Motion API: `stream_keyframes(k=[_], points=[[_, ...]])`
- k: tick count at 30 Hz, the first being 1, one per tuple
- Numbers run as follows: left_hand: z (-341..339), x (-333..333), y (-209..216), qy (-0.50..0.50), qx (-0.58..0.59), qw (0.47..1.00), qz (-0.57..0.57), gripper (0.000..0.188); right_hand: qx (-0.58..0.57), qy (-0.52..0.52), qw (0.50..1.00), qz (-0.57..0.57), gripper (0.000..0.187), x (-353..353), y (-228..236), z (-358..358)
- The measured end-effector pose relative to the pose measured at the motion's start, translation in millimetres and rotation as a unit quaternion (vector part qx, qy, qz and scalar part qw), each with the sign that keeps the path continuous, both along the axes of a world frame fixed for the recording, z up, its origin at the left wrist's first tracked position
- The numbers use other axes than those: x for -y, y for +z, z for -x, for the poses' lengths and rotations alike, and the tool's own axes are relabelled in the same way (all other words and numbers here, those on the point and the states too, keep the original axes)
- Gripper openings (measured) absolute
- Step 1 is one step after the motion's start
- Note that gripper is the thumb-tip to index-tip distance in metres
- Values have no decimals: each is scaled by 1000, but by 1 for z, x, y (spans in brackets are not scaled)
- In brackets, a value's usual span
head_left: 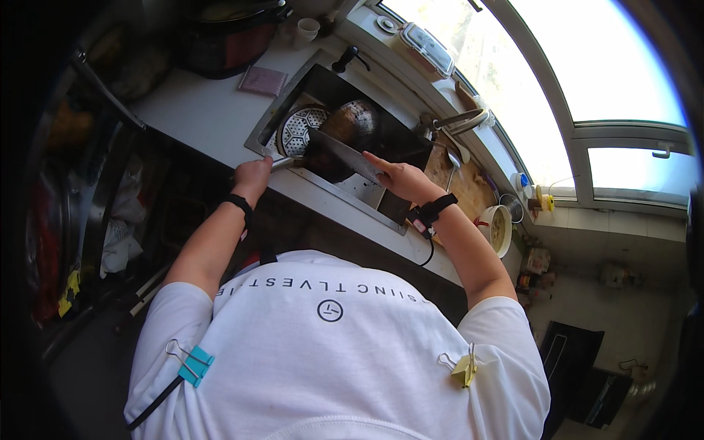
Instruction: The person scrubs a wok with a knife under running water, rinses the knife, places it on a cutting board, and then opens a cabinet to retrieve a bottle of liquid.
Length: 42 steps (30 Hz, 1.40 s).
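My left hand (pixel 251 178) is closed round the metal handle of a cleaver (pixel 350 159), held over the near side of the sink. Its broad blade is tilted, and the lower part lies in dark shade. At the blade's right end is my right hand (pixel 403 180), index finger stretched along the edge and the other fingers bent against the metal. Behind the blade, inside the sink (pixel 308 82), lie a perforated metal steamer plate (pixel 302 126) and a round, brown-stained pot or pan (pixel 353 122).
A tap (pixel 458 119) rises at the sink's right rear. A wooden board (pixel 469 192) and a pale pot (pixel 496 229) stand to the right. Left of the sink lies a pink cloth (pixel 262 81), near stacked cups (pixel 307 29) and a dark cooker (pixel 220 40). A lidded glass box (pixel 427 50) sits on the sill.
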<state>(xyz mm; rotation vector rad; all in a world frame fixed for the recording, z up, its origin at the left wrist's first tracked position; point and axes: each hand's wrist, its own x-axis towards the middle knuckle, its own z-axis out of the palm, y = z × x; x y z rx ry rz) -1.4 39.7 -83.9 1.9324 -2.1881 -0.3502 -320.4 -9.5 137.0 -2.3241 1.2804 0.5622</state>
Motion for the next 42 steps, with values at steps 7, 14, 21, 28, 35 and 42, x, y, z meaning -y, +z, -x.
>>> stream_keyframes(k=[7,14,21,28,35,42], points=[[2,-1,0,4,9,1000,-10,13,-14,-1,1000,26,64,3,4,1],[2,0,0,-2,8,1000,-21,14,-12,3,999,46,64,1,5,6],[1,-1,1,-6,6,1000,-20,14,11,32,996,87,65,-3,-3,17],[2,0,6,1,5,1000,-30,14,54,33,995,79,66,-10,-10,25],[1,0,7,-7,2,1000,-30,15,74,-24,995,64,66,-22,-26,33],[2,1,12,-8,-13,998,-68,17,90,-47,986,132,66,-45,-51,48]])
